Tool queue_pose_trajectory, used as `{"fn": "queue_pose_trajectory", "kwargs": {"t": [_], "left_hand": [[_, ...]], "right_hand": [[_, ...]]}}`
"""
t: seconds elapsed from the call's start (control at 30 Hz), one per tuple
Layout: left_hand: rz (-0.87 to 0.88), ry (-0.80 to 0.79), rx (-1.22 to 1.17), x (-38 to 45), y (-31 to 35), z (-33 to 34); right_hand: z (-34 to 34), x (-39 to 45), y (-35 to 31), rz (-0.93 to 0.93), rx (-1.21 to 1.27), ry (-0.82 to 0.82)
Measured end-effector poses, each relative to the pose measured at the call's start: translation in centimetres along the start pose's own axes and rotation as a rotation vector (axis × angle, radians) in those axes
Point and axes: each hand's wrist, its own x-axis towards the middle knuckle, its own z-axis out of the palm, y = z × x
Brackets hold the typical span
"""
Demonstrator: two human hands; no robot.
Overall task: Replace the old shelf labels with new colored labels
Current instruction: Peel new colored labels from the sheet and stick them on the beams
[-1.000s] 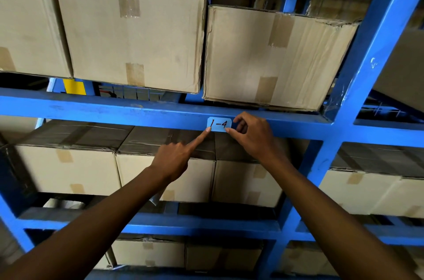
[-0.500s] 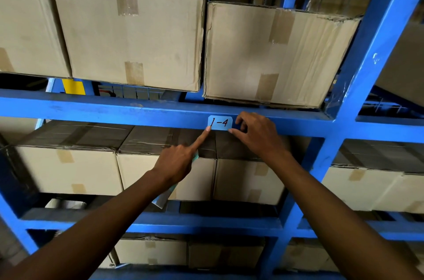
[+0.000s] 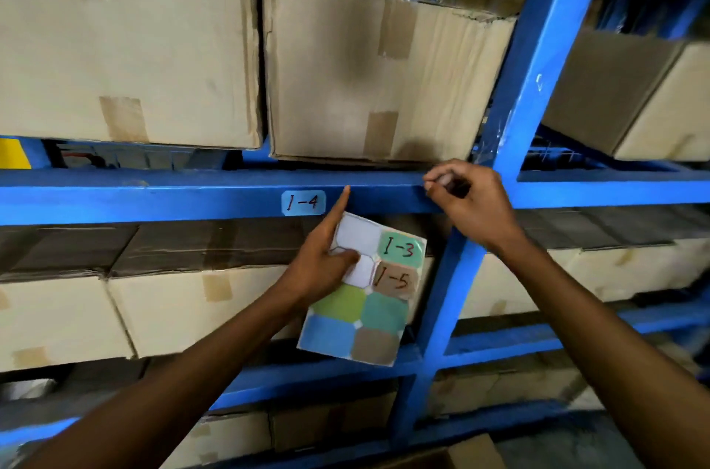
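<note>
Now pulling both hands off the label [image 3: 303, 203], right hand [image 3: 470, 201] drifting rightward along the beam [image 3: 153, 196], left hand [image 3: 326, 257] dropping below. Sitting flat on the beam face, just up-left of the left forefinger and well left of the right hand; long axis running along the beam. Looking pale blue, corners clipped, marked 1-4. Pinching the sheet [image 3: 361, 295] under the left thumb, forefinger pointing up. Curling the right fingers nearly closed, apparently around nothing, though hard to tell. Showing 1-3 and 1-5 on the sheet, beside two blank spots.
</note>
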Motion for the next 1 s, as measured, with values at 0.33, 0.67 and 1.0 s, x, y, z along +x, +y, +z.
{"fn": "queue_pose_trajectory", "kwargs": {"t": [0.33, 0.67, 1.0], "left_hand": [[0.171, -0.050, -0.364, 4.4, 6.4, 8.7], [0.337, -0.078, -0.425, 7.3, 12.6, 17.1], [0.401, 0.204, -0.167, 11.3, 16.7, 23.8]], "right_hand": [[-10.2, -5.3, 1.2, -0.010, -0.309, 0.183], [-18.7, -5.5, 3.5, -0.075, -0.653, 0.270], [-24.2, -0.7, 9.0, -0.348, -0.766, 0.289]]}}
